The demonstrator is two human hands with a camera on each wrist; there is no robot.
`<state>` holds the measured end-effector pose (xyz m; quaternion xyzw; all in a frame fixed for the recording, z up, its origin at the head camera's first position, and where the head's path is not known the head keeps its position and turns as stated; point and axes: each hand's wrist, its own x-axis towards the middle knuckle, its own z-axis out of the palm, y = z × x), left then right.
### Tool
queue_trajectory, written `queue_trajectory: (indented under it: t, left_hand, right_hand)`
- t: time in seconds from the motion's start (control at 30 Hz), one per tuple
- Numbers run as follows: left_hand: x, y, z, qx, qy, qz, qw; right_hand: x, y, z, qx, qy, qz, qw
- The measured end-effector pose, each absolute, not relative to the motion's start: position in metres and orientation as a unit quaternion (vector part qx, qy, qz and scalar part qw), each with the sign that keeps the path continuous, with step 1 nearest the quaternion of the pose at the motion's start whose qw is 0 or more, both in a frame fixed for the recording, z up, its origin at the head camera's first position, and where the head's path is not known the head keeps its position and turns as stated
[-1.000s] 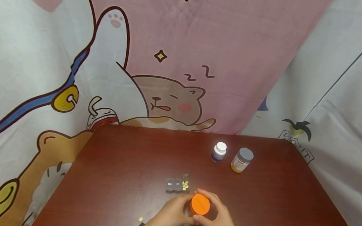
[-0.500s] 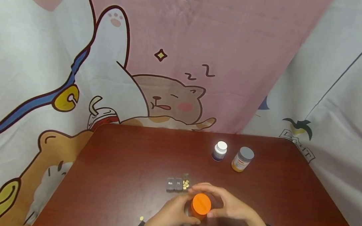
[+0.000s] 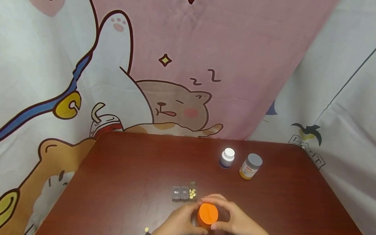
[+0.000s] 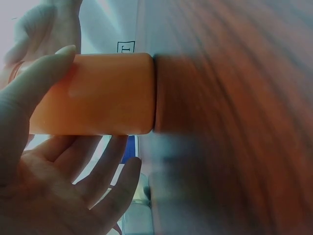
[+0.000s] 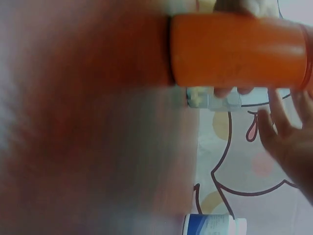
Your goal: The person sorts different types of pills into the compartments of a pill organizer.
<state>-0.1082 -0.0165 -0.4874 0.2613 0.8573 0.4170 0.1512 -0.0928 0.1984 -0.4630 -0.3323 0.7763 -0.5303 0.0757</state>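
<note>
An orange pill bottle (image 4: 107, 93) stands upright on the table, its orange cap (image 3: 208, 213) facing up in the head view. My left hand (image 3: 178, 221) holds the bottle's body from the left, with the thumb on the near side and the fingers round the far side. From the right, my right hand (image 3: 235, 219) grips around the cap, its thumb at the near edge. Just beyond the hands lies a small pill organizer (image 3: 180, 194). Its right compartment has the lid up and holds several pale yellow pills (image 3: 192, 193).
A loose yellow pill (image 3: 146, 229) lies on the table left of my left wrist. Farther back on the right stand a white-capped bottle (image 3: 227, 158) and a grey-lidded jar (image 3: 250, 166). A printed cloth (image 3: 239, 64) hangs behind the brown table (image 3: 127, 163).
My right hand has swung round the cap, its wrist and forearm moving out to the right, then slightly back. My left hand and the orange pill bottle stay almost in place.
</note>
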Motion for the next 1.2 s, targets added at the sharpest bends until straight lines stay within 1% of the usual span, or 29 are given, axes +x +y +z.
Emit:
queue_trajectory:
  t: [0.07,0.23,0.3,0.37,0.43,0.5,0.63,0.73,0.8,0.87,0.97,1.03,1.1,1.2]
  left_hand:
    - [-0.108,-0.016,-0.487,0.264,0.856,0.418,0.151]
    - [-0.109,-0.015,-0.488,0.272,0.850,0.425,0.149]
    - [-0.109,-0.015,-0.489,0.274,0.849,0.428,0.146]
    - [-0.109,-0.014,-0.489,0.276,0.849,0.429,0.141]
    - [-0.109,-0.014,-0.489,0.277,0.849,0.427,0.138]
    - [-0.108,-0.014,-0.489,0.283,0.853,0.418,0.131]
    - [-0.106,-0.015,-0.488,0.295,0.867,0.382,0.122]
    - [-0.104,-0.016,-0.483,0.294,0.877,0.357,0.131]
    - [-0.103,-0.017,-0.479,0.289,0.881,0.349,0.137]
    - [-0.103,-0.019,-0.478,0.286,0.882,0.348,0.137]
    - [-0.104,-0.020,-0.478,0.290,0.885,0.345,0.120]
    - [-0.104,-0.021,-0.480,0.293,0.884,0.346,0.113]
    - [-0.105,-0.021,-0.481,0.296,0.885,0.344,0.105]
    - [-0.105,-0.020,-0.482,0.299,0.884,0.346,0.102]
  right_hand:
    - [-0.085,0.195,-0.466,-0.308,0.798,-0.517,0.041]
    - [-0.072,0.184,-0.472,-0.264,0.841,-0.467,-0.074]
    - [-0.069,0.180,-0.474,-0.248,0.849,-0.453,-0.108]
    - [-0.068,0.177,-0.475,-0.237,0.853,-0.446,-0.129]
    - [-0.068,0.176,-0.477,-0.245,0.850,-0.441,-0.150]
    - [-0.068,0.176,-0.479,-0.255,0.846,-0.439,-0.162]
    - [-0.067,0.179,-0.475,-0.252,0.852,-0.433,-0.153]
    - [-0.067,0.187,-0.468,-0.217,0.866,-0.427,-0.141]
    - [-0.068,0.196,-0.465,-0.188,0.873,-0.425,-0.147]
    - [-0.071,0.209,-0.463,-0.151,0.879,-0.422,-0.162]
    - [-0.075,0.233,-0.460,-0.083,0.888,-0.407,-0.197]
    - [-0.078,0.252,-0.459,-0.025,0.897,-0.390,-0.208]
    - [-0.081,0.272,-0.457,0.034,0.903,-0.372,-0.213]
    - [-0.083,0.300,-0.455,0.113,0.906,-0.353,-0.205]
